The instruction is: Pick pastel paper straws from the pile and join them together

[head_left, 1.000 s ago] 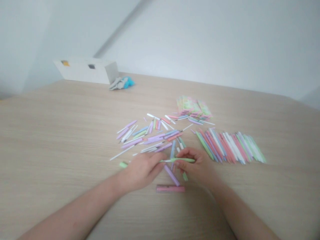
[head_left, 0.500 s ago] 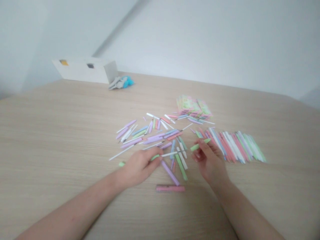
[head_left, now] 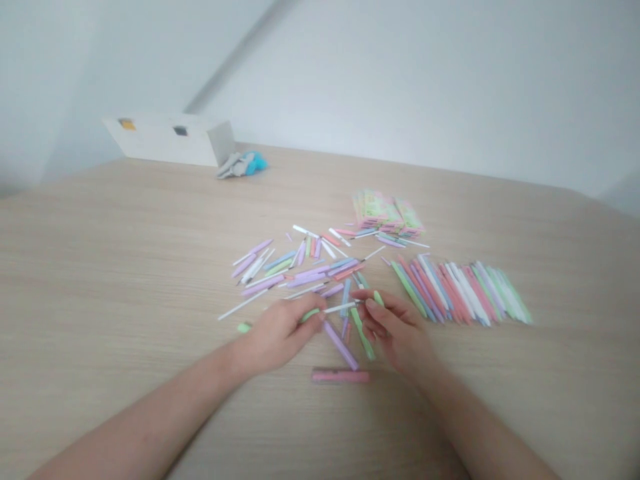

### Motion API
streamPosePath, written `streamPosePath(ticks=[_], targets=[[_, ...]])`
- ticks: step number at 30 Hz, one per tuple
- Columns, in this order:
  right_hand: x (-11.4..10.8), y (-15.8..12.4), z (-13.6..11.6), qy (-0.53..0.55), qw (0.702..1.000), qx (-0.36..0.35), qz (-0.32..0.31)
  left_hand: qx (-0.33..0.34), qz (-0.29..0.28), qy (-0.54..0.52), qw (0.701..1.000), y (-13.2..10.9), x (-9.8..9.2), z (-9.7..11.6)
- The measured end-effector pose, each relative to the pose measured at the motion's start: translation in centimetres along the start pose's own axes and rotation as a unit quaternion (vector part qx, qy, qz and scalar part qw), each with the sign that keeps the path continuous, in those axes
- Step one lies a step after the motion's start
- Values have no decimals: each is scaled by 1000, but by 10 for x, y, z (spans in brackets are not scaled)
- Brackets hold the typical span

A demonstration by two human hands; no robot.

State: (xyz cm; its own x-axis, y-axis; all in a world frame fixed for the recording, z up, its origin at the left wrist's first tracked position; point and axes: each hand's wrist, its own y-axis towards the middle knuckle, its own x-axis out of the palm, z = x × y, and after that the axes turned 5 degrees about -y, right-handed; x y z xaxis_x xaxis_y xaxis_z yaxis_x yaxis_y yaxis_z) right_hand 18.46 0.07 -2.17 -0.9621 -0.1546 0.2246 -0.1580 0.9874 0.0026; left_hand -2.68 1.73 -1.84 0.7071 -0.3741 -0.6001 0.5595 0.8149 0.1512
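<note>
My left hand [head_left: 280, 337] is closed in a pinch on a green pen piece with a thin white refill [head_left: 334, 309] sticking out to the right. My right hand [head_left: 397, 328] is curled just right of the refill's tip and holds a short green pen barrel [head_left: 377, 298] in its fingertips. The two hands almost meet over the near edge of a loose pile of pastel pen parts [head_left: 300, 270]. A purple part [head_left: 340, 345] and a green part [head_left: 361, 333] lie on the table between the hands.
A neat row of assembled pastel pens [head_left: 460, 287] lies to the right on the wooden table [head_left: 125, 253]. Behind it sits a stack of printed packets [head_left: 387, 213]. A pink piece [head_left: 340, 377] and a green cap [head_left: 243, 327] lie close by. A white box [head_left: 170, 139] and a blue-grey bundle [head_left: 243, 165] are at the far left.
My right hand pulled the green barrel away to the right, off the refill, then came back left to the refill's tip. The left hand has stayed in place with its piece.
</note>
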Motion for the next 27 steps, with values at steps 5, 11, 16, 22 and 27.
streamPosePath(ticks=[5, 11, 16, 22, 27], targets=[[-1, 2, 7, -79, 996, -19, 26, 21, -14, -17, 1000, 1, 0, 4], [-2, 7, 3, -33, 998, -13, 54, 36, -64, -144, 987, -1, -5, 8], [-5, 12, -2, 19, 992, -32, 117, -32, -113, -326, 938, 0, 0, 1], [-6, 13, -12, 63, 981, -22, 183, -87, -81, -546, 829, 6, 2, 3], [4, 4, -10, 36, 995, 49, 82, -142, 4, -609, 780, 8, 1, 5]])
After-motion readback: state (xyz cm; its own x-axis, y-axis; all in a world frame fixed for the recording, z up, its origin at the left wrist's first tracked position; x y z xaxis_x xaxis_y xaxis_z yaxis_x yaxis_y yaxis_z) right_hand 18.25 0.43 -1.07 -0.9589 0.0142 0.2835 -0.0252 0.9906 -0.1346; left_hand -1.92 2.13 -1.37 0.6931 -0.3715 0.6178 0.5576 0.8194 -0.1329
